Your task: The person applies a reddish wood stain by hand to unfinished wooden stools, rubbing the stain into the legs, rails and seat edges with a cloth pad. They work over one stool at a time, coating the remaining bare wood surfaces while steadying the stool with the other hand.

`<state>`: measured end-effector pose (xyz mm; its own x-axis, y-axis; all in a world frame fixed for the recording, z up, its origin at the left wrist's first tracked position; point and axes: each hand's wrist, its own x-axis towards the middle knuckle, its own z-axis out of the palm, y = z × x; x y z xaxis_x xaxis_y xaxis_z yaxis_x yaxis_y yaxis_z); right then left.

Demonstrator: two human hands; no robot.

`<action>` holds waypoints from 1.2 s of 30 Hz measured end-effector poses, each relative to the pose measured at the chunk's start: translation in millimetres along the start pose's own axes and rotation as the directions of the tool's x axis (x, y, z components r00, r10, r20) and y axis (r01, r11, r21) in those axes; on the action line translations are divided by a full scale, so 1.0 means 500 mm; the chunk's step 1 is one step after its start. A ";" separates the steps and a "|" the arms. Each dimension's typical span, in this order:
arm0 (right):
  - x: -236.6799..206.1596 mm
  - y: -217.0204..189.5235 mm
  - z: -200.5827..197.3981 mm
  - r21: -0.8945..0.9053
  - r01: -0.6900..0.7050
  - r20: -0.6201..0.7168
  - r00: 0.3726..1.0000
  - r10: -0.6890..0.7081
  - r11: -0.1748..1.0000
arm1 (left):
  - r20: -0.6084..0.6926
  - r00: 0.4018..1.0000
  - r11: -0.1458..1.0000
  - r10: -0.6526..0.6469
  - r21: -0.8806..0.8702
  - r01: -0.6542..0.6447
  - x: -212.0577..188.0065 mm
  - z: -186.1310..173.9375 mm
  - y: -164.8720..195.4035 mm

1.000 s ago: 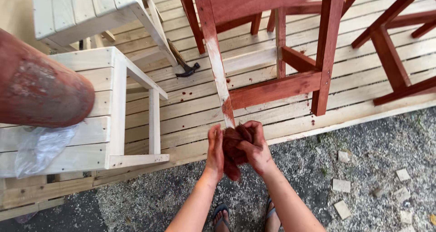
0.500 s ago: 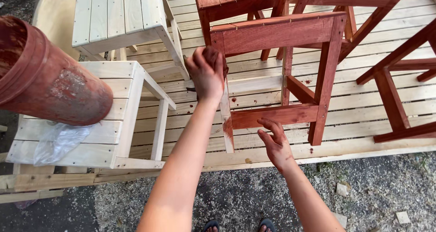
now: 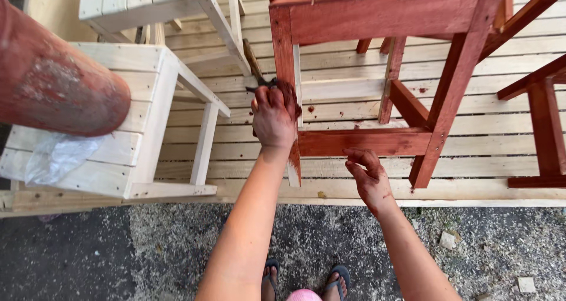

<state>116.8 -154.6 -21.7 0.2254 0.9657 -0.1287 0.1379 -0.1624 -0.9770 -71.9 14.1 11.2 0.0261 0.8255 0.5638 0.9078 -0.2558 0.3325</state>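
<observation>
On slatted wood deck [image 3: 354, 189], left hand [image 3: 275, 117] w/ stain rag on red stool leg [image 3: 286, 59]

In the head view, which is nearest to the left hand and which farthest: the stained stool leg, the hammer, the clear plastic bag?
1. Stained stool leg: under the left hand, touching.
2. Hammer: just behind the hand, on the slats.
3. Clear plastic bag: far left, on the unpainted stool.

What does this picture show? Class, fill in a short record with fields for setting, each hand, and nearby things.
setting: slatted wooden deck beside gravel ground
left hand: stained red, pressed on the front leg of a red stool, grip closed on a dark rag, partly hidden
right hand: stained red, open, empty, near the stool's lower rail
nearby: unpainted stool; red post; plastic bag
</observation>
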 end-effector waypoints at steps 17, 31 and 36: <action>-0.078 0.109 -0.018 0.189 -0.157 -0.082 0.981 0.174 0.970 | 0.499 0.858 0.991 -0.117 0.005 0.132 -0.436 -0.016 -0.079; 0.155 -0.181 -0.016 0.499 0.123 -0.264 0.964 0.016 0.858 | 0.438 0.861 0.935 -0.257 -0.111 0.336 -0.248 -0.029 -0.029; 0.205 -0.202 -0.070 0.718 0.070 -0.143 0.989 0.049 0.693 | 0.253 0.924 0.807 -0.287 -0.457 0.375 -0.109 -0.067 0.024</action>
<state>159.5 -46.1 69.7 0.3674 0.9178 -0.1507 -0.5812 0.1000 -0.8076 -76.5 -50.8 9.6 -0.1303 0.9634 0.2343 0.5508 -0.1262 0.8251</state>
